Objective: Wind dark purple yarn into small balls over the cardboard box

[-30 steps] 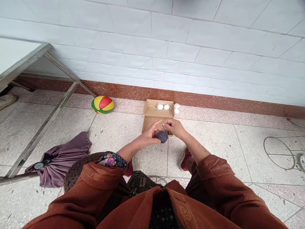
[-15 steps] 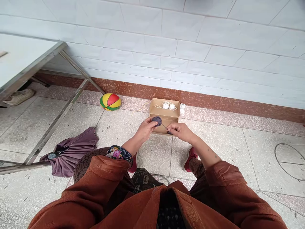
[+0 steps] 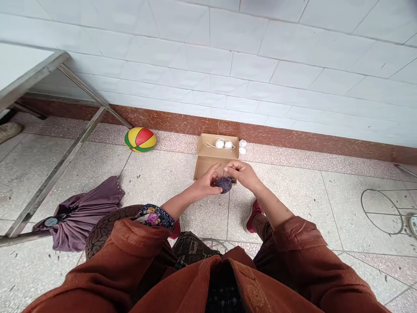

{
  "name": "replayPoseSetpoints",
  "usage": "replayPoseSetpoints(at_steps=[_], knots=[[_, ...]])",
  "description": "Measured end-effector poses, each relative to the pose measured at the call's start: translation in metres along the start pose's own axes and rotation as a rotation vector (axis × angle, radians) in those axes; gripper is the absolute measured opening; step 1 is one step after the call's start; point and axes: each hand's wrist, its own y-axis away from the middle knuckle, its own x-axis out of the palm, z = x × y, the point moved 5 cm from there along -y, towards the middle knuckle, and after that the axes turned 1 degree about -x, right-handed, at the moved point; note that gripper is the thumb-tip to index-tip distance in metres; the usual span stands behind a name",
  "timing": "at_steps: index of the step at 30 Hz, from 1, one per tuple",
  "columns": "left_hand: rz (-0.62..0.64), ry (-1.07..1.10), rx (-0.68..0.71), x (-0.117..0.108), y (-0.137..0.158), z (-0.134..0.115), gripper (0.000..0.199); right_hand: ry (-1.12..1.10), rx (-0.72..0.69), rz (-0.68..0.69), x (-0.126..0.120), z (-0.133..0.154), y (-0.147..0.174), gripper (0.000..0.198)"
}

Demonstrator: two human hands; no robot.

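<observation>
My left hand (image 3: 207, 184) holds a dark purple-grey ball of yarn (image 3: 224, 184) between thumb and fingers. Above it, my right hand (image 3: 243, 174) pinches the strand of yarn that runs up from the ball. Both hands are in front of an open cardboard box (image 3: 199, 165) on the floor. White yarn balls (image 3: 220, 143) with loose ends lie in the box's raised lid. Some dark yarn shows at the box's near right corner, partly hidden behind my right hand.
More white balls (image 3: 242, 147) lie right of the box by the wall. A colourful ball (image 3: 140, 139) and a folded purple umbrella (image 3: 81, 213) are to the left, near a metal-framed table (image 3: 58, 174). A wire ring frame (image 3: 382, 211) lies at right.
The yarn ball has come lower and turned in my left hand. My right hand has shifted from beside the ball to above it, still pinching the strand. The view has swung slightly right.
</observation>
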Motion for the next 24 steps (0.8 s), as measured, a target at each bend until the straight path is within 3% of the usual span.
replayPoseSetpoints(at_steps=[2, 4, 7, 10, 15, 20, 22, 24], knots=[[0.025, 0.125, 0.046, 0.001, 0.004, -0.007, 0.099, 0.091, 0.006, -0.026, -0.001, -0.005, 0.0, 0.026], [-0.005, 0.252, 0.082, -0.003, 0.006, -0.012, 0.077, 0.204, 0.006, -0.008, 0.003, -0.008, 0.0, 0.022], [-0.104, 0.412, 0.087, -0.012, 0.004, -0.012, 0.047, 0.389, -0.012, 0.034, 0.01, -0.009, 0.003, 0.02], [-0.245, 0.499, 0.06, -0.022, -0.002, -0.006, 0.036, 0.487, -0.077, 0.073, 0.015, -0.004, 0.007, 0.019], [-0.398, 0.326, 0.0, -0.03, -0.005, 0.002, 0.041, 0.344, -0.197, 0.208, 0.02, 0.01, 0.012, 0.016], [-0.463, -0.11, -0.037, -0.033, -0.006, 0.002, 0.049, 0.041, -0.125, 0.22, 0.016, 0.019, 0.01, 0.027], [-0.448, -0.234, -0.029, -0.03, -0.006, 0.002, 0.061, -0.054, -0.096, 0.189, 0.014, 0.022, 0.008, 0.033], [-0.345, -0.25, -0.019, -0.022, -0.006, 0.003, 0.083, -0.098, -0.081, 0.141, 0.011, 0.022, 0.004, 0.035]])
